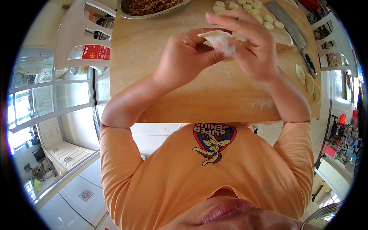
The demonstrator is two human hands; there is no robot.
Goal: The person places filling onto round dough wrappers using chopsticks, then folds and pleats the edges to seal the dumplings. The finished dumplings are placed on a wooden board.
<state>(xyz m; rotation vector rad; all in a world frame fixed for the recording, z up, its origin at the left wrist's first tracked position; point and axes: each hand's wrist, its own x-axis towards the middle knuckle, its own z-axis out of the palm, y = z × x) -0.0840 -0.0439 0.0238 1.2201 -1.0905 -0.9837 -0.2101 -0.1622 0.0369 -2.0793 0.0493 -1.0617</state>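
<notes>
A pale dumpling wrapper [214,35], folded over, is held up above the wooden board by my left hand [189,53], its fingers and thumb around the lower side. My right hand [254,47] is at the wrapper's right part, thumb and a fingertip pressed on it and blurred; its other fingers are raised. Whether there is filling inside is hidden. Behind my right hand, the tapered end of a wooden rolling pin [285,46] pokes out. Several small dough pieces [254,12] lie beyond the hands, dusted with flour.
A metal bowl [123,13] of brown minced filling [152,5] stands at the far left of the board [184,106]. A cleaver [291,27] lies along the right side. Below its handle, folded dumplings [300,74] sit near the right edge. White chairs [61,49] flank the table.
</notes>
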